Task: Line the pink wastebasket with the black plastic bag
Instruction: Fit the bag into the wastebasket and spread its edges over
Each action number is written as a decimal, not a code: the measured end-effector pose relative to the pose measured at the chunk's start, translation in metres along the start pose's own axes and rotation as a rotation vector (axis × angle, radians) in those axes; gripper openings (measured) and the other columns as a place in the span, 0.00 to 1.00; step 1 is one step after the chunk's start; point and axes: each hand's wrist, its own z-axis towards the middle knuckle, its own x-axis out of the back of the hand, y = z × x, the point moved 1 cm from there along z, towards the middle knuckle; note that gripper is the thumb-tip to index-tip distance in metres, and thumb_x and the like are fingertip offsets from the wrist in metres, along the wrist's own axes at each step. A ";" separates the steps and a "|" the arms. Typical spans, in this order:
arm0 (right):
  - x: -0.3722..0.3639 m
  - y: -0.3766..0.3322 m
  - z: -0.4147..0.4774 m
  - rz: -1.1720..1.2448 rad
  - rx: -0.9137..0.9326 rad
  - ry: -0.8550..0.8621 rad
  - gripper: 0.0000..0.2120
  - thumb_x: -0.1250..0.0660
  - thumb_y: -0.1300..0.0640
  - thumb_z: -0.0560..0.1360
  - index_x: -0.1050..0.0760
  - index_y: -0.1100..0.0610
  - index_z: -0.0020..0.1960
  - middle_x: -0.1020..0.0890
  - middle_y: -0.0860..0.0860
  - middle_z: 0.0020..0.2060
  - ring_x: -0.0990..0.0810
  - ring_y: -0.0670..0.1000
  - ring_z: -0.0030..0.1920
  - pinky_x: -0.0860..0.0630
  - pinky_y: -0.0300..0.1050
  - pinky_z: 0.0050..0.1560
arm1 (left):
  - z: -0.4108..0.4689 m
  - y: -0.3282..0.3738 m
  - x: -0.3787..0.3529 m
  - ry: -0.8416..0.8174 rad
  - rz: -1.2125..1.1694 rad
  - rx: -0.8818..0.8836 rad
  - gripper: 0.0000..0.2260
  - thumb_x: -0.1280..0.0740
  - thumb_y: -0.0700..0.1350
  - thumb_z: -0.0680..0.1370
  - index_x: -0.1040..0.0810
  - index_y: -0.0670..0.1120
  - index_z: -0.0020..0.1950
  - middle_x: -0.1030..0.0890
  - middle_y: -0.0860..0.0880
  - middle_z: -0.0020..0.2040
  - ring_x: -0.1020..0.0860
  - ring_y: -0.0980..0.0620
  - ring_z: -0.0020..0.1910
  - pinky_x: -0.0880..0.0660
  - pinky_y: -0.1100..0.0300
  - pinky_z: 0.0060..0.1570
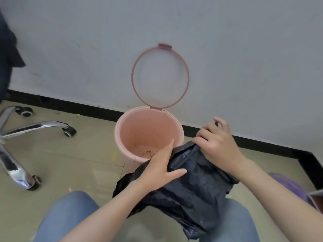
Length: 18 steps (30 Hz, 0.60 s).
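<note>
The pink wastebasket stands on the floor by the wall, its ring-shaped lid swung up against the wall. Its inside is bare, with some brownish dirt at the bottom. A crumpled black plastic bag lies over my lap, its top edge reaching the basket's near rim. My left hand lies flat on the bag's left side, fingers spread, the index finger pointing into the basket. My right hand pinches the bag's upper right edge just right of the basket.
A chrome office-chair base with castors stands at the left. A black skirting strip runs along the white wall. My knees in blue jeans fill the bottom. A purple object sits at the right edge.
</note>
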 end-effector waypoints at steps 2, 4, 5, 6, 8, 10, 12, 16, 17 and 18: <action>0.017 0.011 0.026 -0.012 -0.003 0.101 0.09 0.34 0.69 0.63 0.22 0.56 0.35 0.20 0.51 0.30 0.24 0.54 0.40 0.37 0.54 0.59 | 0.005 0.015 0.014 0.092 -0.215 0.011 0.36 0.33 0.47 0.74 0.53 0.52 0.75 0.43 0.75 0.60 0.41 0.77 0.60 0.41 0.82 0.58; 0.025 0.019 0.049 -0.024 0.010 0.171 0.08 0.35 0.68 0.65 0.22 0.56 0.34 0.20 0.51 0.30 0.22 0.54 0.40 0.39 0.52 0.61 | 0.010 0.022 0.028 0.206 -0.283 -0.006 0.32 0.32 0.44 0.74 0.45 0.54 0.73 0.37 0.75 0.56 0.35 0.77 0.56 0.38 0.85 0.52; 0.026 0.023 0.059 -0.025 0.013 0.186 0.08 0.35 0.68 0.65 0.22 0.56 0.35 0.19 0.51 0.31 0.21 0.54 0.42 0.40 0.51 0.63 | 0.013 0.025 0.036 0.257 -0.289 -0.028 0.29 0.32 0.43 0.74 0.41 0.54 0.71 0.33 0.73 0.57 0.33 0.73 0.57 0.36 0.84 0.52; 0.026 0.024 0.068 -0.011 0.010 0.193 0.08 0.36 0.67 0.66 0.22 0.56 0.37 0.18 0.52 0.34 0.21 0.54 0.46 0.43 0.51 0.64 | 0.014 0.029 0.043 0.300 -0.288 -0.060 0.25 0.32 0.41 0.74 0.35 0.54 0.68 0.29 0.69 0.57 0.30 0.70 0.56 0.35 0.83 0.52; 0.026 0.020 0.079 0.034 -0.019 0.193 0.12 0.39 0.63 0.66 0.22 0.55 0.47 0.16 0.55 0.46 0.28 0.55 0.57 0.44 0.53 0.66 | 0.015 0.034 0.057 0.398 -0.295 -0.110 0.17 0.32 0.38 0.74 0.26 0.58 0.56 0.22 0.62 0.52 0.24 0.71 0.49 0.31 0.80 0.49; 0.027 0.010 0.082 0.074 -0.092 0.187 0.18 0.40 0.58 0.68 0.27 0.54 0.57 0.22 0.59 0.59 0.34 0.57 0.64 0.42 0.57 0.65 | 0.014 0.033 0.072 0.512 -0.349 -0.087 0.15 0.34 0.34 0.74 0.23 0.56 0.49 0.20 0.60 0.47 0.23 0.74 0.44 0.29 0.79 0.45; 0.028 -0.002 0.076 0.129 -0.179 0.204 0.20 0.40 0.54 0.70 0.31 0.52 0.62 0.30 0.58 0.65 0.37 0.58 0.66 0.42 0.56 0.66 | 0.011 0.025 0.086 0.624 -0.419 -0.019 0.11 0.35 0.34 0.74 0.21 0.47 0.51 0.18 0.54 0.47 0.21 0.67 0.47 0.26 0.72 0.50; 0.006 -0.017 0.043 0.254 -0.433 0.149 0.20 0.41 0.51 0.72 0.30 0.54 0.62 0.30 0.59 0.65 0.37 0.58 0.67 0.37 0.56 0.65 | 0.004 0.000 0.106 0.773 -0.463 0.152 0.05 0.36 0.36 0.76 0.22 0.39 0.49 0.20 0.45 0.42 0.23 0.48 0.44 0.26 0.60 0.43; -0.001 -0.016 0.035 0.308 -0.539 0.106 0.21 0.40 0.50 0.72 0.29 0.55 0.63 0.29 0.61 0.65 0.37 0.58 0.67 0.37 0.56 0.64 | 0.000 -0.006 0.109 0.802 -0.448 0.171 0.03 0.36 0.36 0.76 0.23 0.40 0.46 0.21 0.47 0.38 0.24 0.49 0.42 0.28 0.63 0.38; -0.008 -0.013 0.028 0.381 -0.671 0.043 0.21 0.39 0.50 0.73 0.28 0.56 0.64 0.29 0.62 0.66 0.38 0.58 0.68 0.38 0.56 0.65 | -0.003 -0.012 0.111 0.822 -0.434 0.194 0.03 0.36 0.36 0.76 0.23 0.41 0.45 0.22 0.49 0.37 0.25 0.49 0.41 0.28 0.64 0.37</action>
